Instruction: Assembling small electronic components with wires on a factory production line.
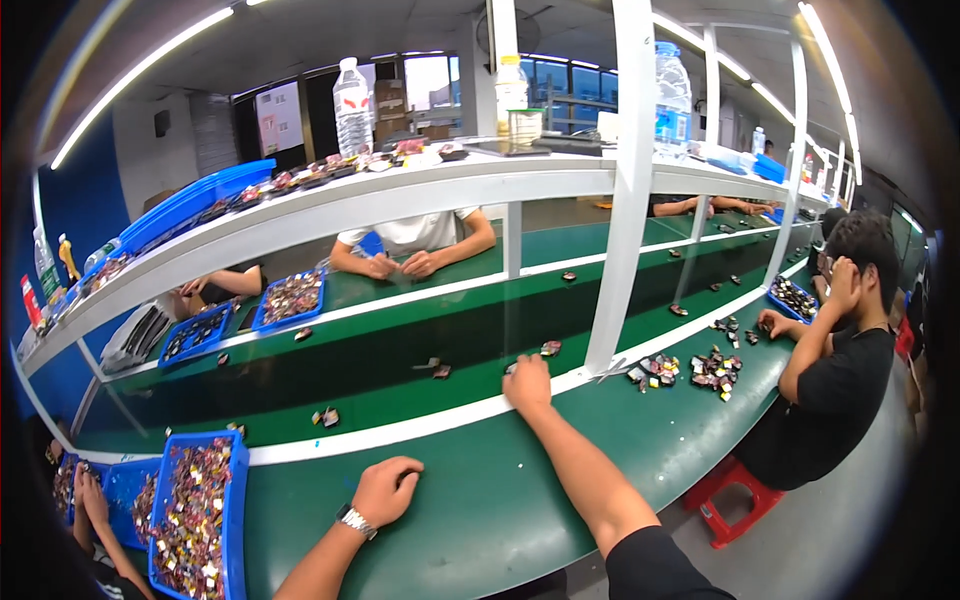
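My right hand (528,385) reaches over the white rail onto the dark green conveyor belt (470,345). Its fingers are closed at a small dark piece, mostly hidden by the fingertips. Just beyond them lies a small dark and pink component (550,348). My left hand (388,490), with a metal watch at the wrist, rests on the green worktop (480,500). Its fingers are curled in, and what they hold, if anything, is hidden. Left of it stands a blue tray (241,500) full of small mixed components (195,510).
Two piles of components (716,372) lie to the right, near a seated person (845,370) on a red stool (735,505). A white post (622,200) rises right of my right hand. Above the belt runs a shelf (430,190) with bottles. Other people work across and at left.
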{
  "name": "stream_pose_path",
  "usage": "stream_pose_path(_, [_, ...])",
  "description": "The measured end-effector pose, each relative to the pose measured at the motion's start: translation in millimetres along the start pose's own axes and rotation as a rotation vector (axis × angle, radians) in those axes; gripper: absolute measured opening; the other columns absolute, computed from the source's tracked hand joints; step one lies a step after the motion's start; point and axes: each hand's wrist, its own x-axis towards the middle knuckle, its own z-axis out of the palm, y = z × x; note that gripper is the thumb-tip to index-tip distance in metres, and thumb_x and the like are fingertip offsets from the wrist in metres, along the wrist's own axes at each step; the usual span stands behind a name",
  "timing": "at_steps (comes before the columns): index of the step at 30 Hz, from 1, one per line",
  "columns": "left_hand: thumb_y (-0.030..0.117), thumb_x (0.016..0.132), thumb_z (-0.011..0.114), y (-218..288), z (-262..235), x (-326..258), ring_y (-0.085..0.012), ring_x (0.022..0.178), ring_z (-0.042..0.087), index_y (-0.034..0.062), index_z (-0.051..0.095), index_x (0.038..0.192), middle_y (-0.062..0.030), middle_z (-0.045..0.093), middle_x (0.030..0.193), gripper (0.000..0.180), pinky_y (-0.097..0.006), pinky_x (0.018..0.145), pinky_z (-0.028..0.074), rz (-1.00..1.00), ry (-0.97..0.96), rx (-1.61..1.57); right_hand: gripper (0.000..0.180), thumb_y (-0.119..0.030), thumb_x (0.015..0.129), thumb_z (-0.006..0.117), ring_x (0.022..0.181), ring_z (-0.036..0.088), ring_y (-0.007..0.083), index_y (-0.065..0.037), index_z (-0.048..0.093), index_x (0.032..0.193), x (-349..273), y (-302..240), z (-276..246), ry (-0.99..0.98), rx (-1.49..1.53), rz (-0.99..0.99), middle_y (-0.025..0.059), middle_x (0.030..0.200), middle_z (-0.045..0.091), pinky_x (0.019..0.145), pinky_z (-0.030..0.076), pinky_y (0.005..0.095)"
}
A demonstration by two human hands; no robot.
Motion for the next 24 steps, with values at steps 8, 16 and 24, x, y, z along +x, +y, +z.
stream_pose_path(8, [0.017,0.079,0.058,67,-3,19,-0.0245,0.100,0.061,0.0058,0.057,0.087,-0.0095,0.062,0.090,0.014,-0.031,0.076,0.049,0.886,-0.121,1.022,0.030,-0.019,0.077,0.075,0.094,0.063,0.0387,0.002,0.068,0.099,-12,14,-36,-0.024,0.197,-0.012,0.0224,0.097,0.065,0.087,0.050,0.0453])
stream_pose_path(16, [0.016,0.080,0.060,86,-19,0,-0.0256,0.098,0.065,0.0043,0.059,0.087,-0.0112,0.065,0.089,0.014,-0.035,0.083,0.052,0.980,-0.017,1.043,0.036,-0.020,0.069,0.081,0.092,0.063,0.0342,0.000,0.069,0.095,-7,0,-26,-0.134,0.128,0.015,0.0187,0.096,0.065,0.085,0.051,0.0428])
stream_pose_path(24, [0.015,0.078,0.060,84,-16,6,-0.0256,0.094,0.065,0.0040,0.060,0.086,-0.0108,0.065,0.089,0.013,-0.035,0.082,0.051,1.001,-0.004,1.006,0.051,-0.016,0.066,0.084,0.097,0.061,0.0321,-0.003,0.064,0.111,-38,-37,-43,-0.140,0.566,-0.170,0.0137,0.100,0.065,0.090,0.049,0.0408])
